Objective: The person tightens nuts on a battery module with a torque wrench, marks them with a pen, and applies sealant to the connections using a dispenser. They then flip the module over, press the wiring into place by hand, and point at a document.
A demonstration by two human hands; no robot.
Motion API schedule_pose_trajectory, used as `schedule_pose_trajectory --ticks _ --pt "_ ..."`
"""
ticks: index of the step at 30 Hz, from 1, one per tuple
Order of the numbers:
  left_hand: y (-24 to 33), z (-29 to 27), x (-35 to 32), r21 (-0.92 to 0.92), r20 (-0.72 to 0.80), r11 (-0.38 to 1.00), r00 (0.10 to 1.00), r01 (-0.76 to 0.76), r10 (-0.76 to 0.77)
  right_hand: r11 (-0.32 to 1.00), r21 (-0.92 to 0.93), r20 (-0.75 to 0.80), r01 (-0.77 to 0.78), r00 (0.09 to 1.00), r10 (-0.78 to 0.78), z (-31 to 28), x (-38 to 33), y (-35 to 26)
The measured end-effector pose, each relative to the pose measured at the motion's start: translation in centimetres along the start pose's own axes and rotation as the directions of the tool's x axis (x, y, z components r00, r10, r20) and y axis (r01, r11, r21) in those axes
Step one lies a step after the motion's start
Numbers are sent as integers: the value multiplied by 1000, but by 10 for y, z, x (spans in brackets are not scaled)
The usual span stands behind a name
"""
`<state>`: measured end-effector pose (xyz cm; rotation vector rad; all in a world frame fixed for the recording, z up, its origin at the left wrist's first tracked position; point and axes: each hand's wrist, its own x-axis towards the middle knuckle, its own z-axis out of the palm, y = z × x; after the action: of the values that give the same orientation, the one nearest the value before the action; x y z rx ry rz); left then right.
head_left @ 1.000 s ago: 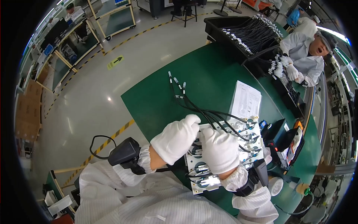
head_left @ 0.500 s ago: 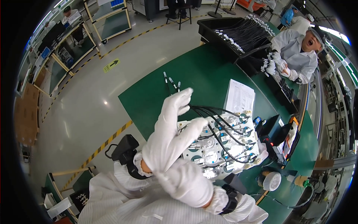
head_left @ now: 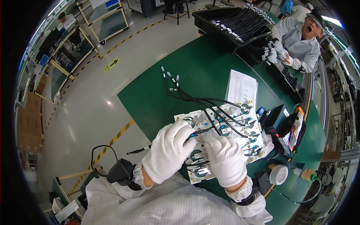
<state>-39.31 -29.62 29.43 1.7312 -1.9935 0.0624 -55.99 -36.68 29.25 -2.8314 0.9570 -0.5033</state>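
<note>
Both hands wear white gloves and work close together over a white plate fitted with round dark-green parts, metal pieces and blue dots. My left hand is closed over the plate's near left side, its fingertips on a black cable. A black cable end with a white band sticks out to the left beneath that hand. My right hand lies beside it with fingers curled down and pressed together on the plate; what they grip is hidden. More black cables run from the plate to the far left, their white-tagged tips on the table.
Paper sheets lie beyond the plate on the green table. A black bin of cables stands at the back, with a co-worker holding white connectors at right. A white round container and open black boxes sit on the right.
My left hand has come down and nearer from above the cables, and my right hand has moved right, uncrossing from under it. Both now rest on the plate.
</note>
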Motion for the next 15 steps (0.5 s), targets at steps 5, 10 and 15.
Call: schedule_pose_trajectory --ticks 5,10,15 --pt "5 -8 8 37 57 999 998 33 -35 999 35 -65 -4 998 6 7 4 -5" --pt "-21 2 17 -157 78 986 995 -48 61 996 -54 -8 -67 998 67 10 10 -7" --pt "-18 9 15 -215 5 977 1000 -4 6 968 -220 68 -119 988 137 13 15 -16"
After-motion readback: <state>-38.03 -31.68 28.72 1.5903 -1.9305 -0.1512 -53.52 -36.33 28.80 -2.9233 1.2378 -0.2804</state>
